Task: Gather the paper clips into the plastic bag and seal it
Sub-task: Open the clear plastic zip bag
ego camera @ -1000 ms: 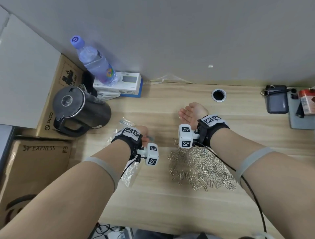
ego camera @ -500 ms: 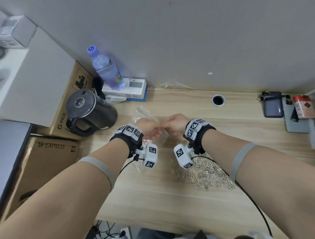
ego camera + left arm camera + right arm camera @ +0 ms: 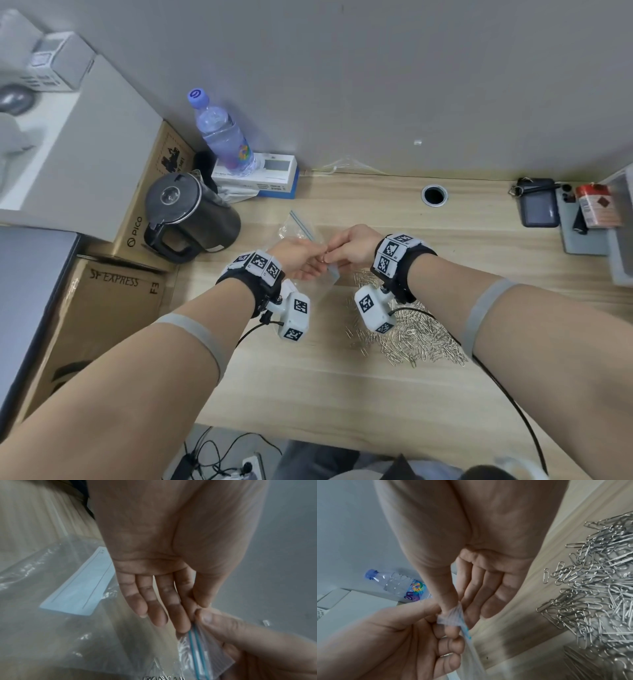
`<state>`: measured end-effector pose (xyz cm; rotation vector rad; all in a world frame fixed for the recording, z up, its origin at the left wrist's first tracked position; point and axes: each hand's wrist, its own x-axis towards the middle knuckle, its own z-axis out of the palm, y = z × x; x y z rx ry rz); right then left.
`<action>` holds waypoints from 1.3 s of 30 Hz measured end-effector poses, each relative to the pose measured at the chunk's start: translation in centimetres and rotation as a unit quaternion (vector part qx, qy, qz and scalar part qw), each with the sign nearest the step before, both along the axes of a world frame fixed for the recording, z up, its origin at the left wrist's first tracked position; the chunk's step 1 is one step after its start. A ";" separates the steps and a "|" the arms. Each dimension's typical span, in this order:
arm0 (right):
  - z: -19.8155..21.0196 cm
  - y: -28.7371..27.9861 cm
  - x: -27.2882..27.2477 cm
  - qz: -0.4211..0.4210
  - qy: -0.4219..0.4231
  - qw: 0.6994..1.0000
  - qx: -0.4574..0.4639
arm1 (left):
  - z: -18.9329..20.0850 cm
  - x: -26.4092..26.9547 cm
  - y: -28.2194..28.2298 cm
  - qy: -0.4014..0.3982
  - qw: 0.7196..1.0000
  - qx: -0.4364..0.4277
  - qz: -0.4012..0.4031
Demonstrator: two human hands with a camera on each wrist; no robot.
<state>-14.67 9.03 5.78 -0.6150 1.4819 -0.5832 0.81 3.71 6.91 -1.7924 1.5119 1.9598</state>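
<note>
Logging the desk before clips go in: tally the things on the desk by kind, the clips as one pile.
Plastic bag: 1
Paper clip pile: 1
Water bottle: 1
Kettle: 1
White box: 1
Red can: 1
Dark pouch: 1
Total: 7

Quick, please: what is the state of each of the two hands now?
Left hand: pinches the plastic bag at its zip edge.
Right hand: pinches the same edge.

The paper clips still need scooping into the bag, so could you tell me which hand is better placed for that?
Probably the right hand: the paper clips lie under its wrist, while the left hand can hold the plastic bag.
</note>
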 end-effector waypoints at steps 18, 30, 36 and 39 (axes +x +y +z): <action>-1.3 1.4 1.4 0.019 0.191 0.981 -0.003 | 1.4 0.8 1.8 -0.071 0.997 -0.034 0.024; -0.7 2.3 1.3 0.099 0.248 0.964 -0.010 | 1.5 1.3 2.2 -0.089 0.984 -0.151 0.012; -0.1 1.1 2.4 0.081 0.267 0.956 -0.094 | 2.0 1.2 2.8 -0.055 0.987 -0.146 -0.047; 0.1 1.0 2.6 0.104 0.283 0.949 -0.095 | 2.2 1.3 3.0 -0.031 0.987 -0.147 -0.053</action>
